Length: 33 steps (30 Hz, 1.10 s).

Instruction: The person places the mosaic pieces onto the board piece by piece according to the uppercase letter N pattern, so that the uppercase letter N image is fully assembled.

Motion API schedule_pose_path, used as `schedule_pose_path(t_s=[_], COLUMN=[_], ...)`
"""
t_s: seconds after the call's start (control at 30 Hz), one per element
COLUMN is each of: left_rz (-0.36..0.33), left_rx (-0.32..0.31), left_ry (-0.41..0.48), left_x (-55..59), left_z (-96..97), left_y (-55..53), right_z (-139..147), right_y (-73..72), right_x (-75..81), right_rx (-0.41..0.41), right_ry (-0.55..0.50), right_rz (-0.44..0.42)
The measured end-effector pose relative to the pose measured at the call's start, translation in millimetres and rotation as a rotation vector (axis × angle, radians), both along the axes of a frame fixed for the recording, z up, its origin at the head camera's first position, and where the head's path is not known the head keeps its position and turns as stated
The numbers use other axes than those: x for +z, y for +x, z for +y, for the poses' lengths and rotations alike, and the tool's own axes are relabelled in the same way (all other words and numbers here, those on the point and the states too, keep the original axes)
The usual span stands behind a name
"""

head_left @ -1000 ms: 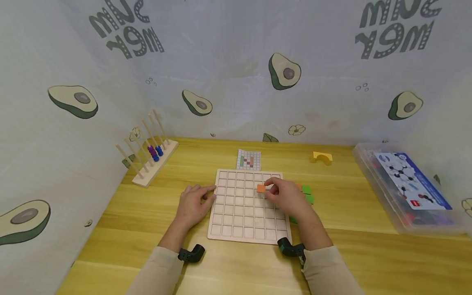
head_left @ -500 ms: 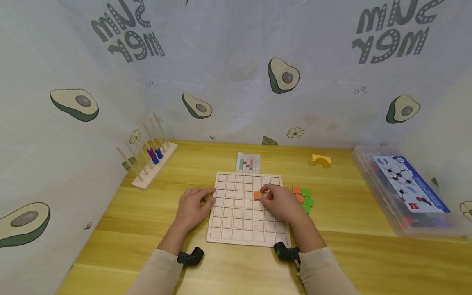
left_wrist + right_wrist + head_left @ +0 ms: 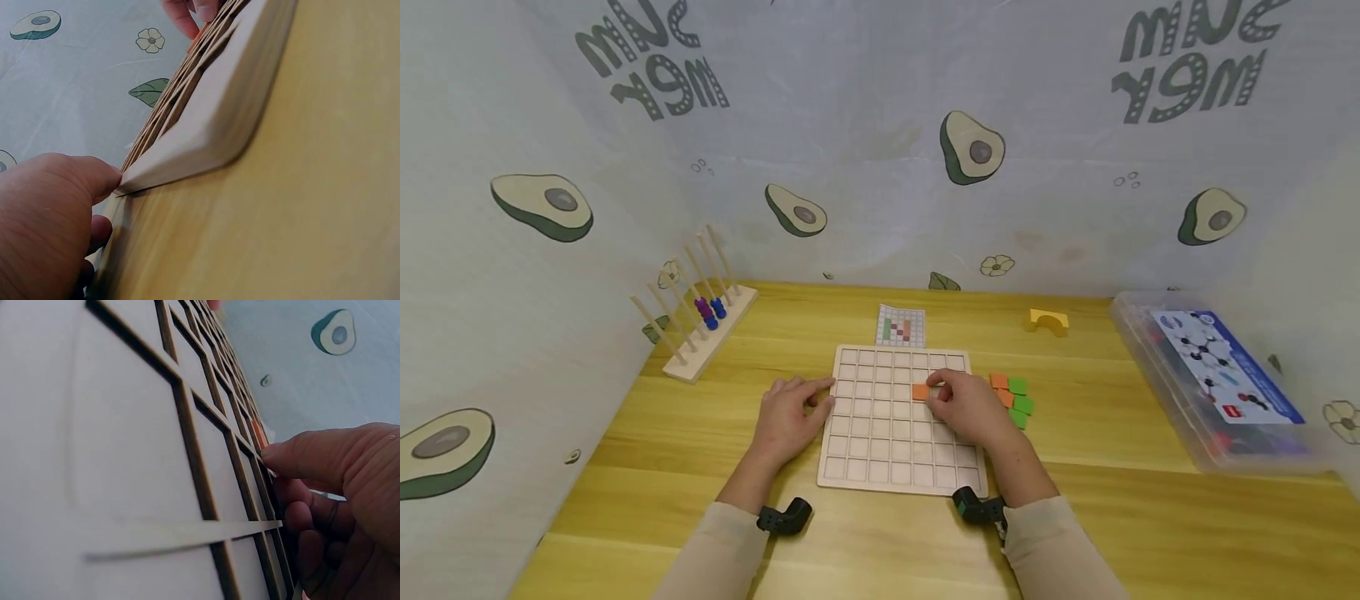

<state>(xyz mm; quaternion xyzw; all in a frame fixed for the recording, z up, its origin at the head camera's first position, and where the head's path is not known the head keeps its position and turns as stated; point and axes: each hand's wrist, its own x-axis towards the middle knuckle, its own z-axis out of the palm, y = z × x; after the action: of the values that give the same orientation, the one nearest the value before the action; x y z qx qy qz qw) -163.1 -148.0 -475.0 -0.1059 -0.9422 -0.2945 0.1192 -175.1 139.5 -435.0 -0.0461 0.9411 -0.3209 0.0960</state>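
Note:
A square wooden board (image 3: 880, 452) with a grid of shallow recesses lies on the table. One orange square tile (image 3: 920, 392) sits at a cell right of the middle in the upper half. My right hand (image 3: 966, 406) pinches this tile at its right edge with thumb and index finger. In the right wrist view the thumb tip meets the orange tile (image 3: 259, 435) at the grid. The other fingers curl beneath. On the opposite side, my left hand (image 3: 786, 419) rests on the table, its index finger and thumb spread and touching the board's left edge.
Loose orange (image 3: 998, 381) and green tiles (image 3: 1022, 405) lie right of the board. Behind it is a printed pattern card (image 3: 901, 323). A peg rack with beads (image 3: 715, 343) stands back left, a yellow arch block (image 3: 1047, 322) back right, a clear plastic case (image 3: 1225, 367) far right.
My right hand has brought the orange tile slightly left and down onto the grid, uncovering more loose tiles. My left hand stays at the board's edge.

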Motion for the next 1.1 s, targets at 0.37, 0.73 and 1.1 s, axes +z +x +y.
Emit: schedule_pose_path(t_s=[0.37, 0.73, 1.1], left_rz=[-0.028, -0.026, -0.057], left_rx=[0.011, -0.003, 0.009], left_ry=[0.007, 0.014, 0.011], left_x=[4.3, 1.5, 2.4], left_z=[-0.4, 0.4, 1.1], left_y=[-1.1, -1.9, -0.8], right_z=[1.4, 30.8, 94.1], right_y=[-4.1, -4.6, -5.7], right_x=[3.6, 16.5, 28.8], right_rx=[0.011, -0.055, -0.138], right_ry=[-0.014, -0.049, -0.027], right_rz=[-0.022, -0.021, 0.005])
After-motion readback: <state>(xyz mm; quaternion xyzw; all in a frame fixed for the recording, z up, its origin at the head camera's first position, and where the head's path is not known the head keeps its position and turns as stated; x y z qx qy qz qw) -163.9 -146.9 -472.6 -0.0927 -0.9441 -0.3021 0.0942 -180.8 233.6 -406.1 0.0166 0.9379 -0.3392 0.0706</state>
